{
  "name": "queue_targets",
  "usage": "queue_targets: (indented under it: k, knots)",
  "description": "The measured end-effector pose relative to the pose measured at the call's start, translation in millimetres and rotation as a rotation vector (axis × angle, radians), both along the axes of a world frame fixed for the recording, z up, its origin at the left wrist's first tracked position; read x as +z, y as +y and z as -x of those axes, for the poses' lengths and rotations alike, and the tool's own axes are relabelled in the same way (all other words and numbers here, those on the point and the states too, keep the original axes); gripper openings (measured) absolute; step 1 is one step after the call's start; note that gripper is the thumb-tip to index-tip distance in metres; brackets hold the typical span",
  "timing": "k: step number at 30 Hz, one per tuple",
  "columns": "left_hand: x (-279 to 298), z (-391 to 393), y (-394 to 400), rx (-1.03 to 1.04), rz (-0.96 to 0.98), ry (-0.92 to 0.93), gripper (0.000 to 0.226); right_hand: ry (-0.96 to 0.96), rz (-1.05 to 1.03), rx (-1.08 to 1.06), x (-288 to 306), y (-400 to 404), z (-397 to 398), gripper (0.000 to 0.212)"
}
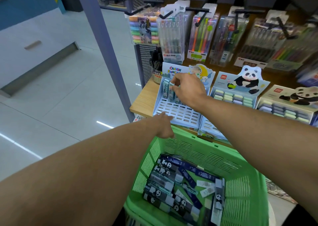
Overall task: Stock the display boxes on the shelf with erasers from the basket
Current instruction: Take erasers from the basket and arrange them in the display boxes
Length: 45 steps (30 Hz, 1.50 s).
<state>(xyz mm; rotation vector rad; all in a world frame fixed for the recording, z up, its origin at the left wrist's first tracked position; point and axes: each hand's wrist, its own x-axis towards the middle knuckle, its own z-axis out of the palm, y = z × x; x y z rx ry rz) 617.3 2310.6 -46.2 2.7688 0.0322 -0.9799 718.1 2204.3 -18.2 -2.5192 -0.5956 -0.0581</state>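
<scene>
Reaching out over the green basket (228,158), the person's right hand (188,90) is up at the back row of a pale blue display box (179,112) on the wooden shelf (146,96), its fingertips (173,84) pinched on the top of an upright eraser (171,92) that stands just beside another eraser already seated there. Most of the box's slotted grid in front of them is bare — only that back row has anything standing in it. The left hand (163,126) rests at the box's front left corner, fingers loosely extended and touching the edge; it is blurred, and nothing can be seen in it. Down in the basket lies a jumble of long erasers (180,186) in dark sleeves, several printed with pandas, a few small white ones among them. To the right on the shelf stand two panda display boxes (240,95) filled with pastel erasers, touching one another side by side. Above them, packs of coloured pens (199,36) hang from black hooks, and a dark cup of pens (157,66) sits behind the blue box's left corner.
</scene>
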Motion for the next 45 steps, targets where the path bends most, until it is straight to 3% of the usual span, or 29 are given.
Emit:
queue_targets:
  k: [10, 23, 27, 32, 36, 45]
  knots:
    - [2.4, 3.1, 1.8, 0.007, 0.029, -0.009, 0.088, -0.179, 0.174, -0.044, -1.8, 0.8, -3.2, 0.015]
    - [1.7, 1.5, -1.6, 0.012, 0.013, 0.007, 0.089, -0.189, 0.205, -0.031, -5.1, -0.5, -6.3, 0.018]
    - [-0.3, 0.7, -1.6, 0.019, 0.008, 0.011, 0.09, -0.137, 0.195, -0.036, -4.1, 3.9, -6.4, 0.024]
    - [0.8, 1.6, -1.7, 0.007, 0.011, 0.007, 0.09, -0.004, 0.115, -0.046, -0.1, 1.5, -12.8, 0.013]
    - [-0.4, 1.4, -1.7, 0.009, 0.006, 0.005, 0.089, 0.014, 0.109, -0.068, -1.3, 0.8, -16.1, 0.005]
    - [-1.7, 1.6, -0.9, 0.005, 0.011, -0.008, 0.089, 0.008, 0.175, -0.062, 4.8, -7.4, -18.1, 0.014]
